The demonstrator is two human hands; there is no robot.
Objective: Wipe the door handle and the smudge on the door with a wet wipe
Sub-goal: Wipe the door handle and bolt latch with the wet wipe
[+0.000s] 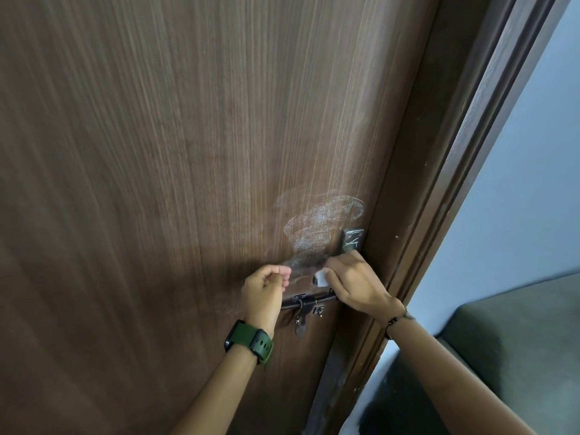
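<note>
The right hand (pixel 354 284) pinches a small white wet wipe (pixel 320 277) against the brown wooden door (pixel 188 183) below the chalky white smudge (pixel 320 224); the left hand (pixel 265 287) curls empty near the door's right edge.

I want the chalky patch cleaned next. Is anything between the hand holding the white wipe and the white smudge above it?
Nothing visible blocks it. The right hand pinches the small white wet wipe at the lower edge of the whitish chalky smudge on the brown wooden door; bare door lies between.
</note>
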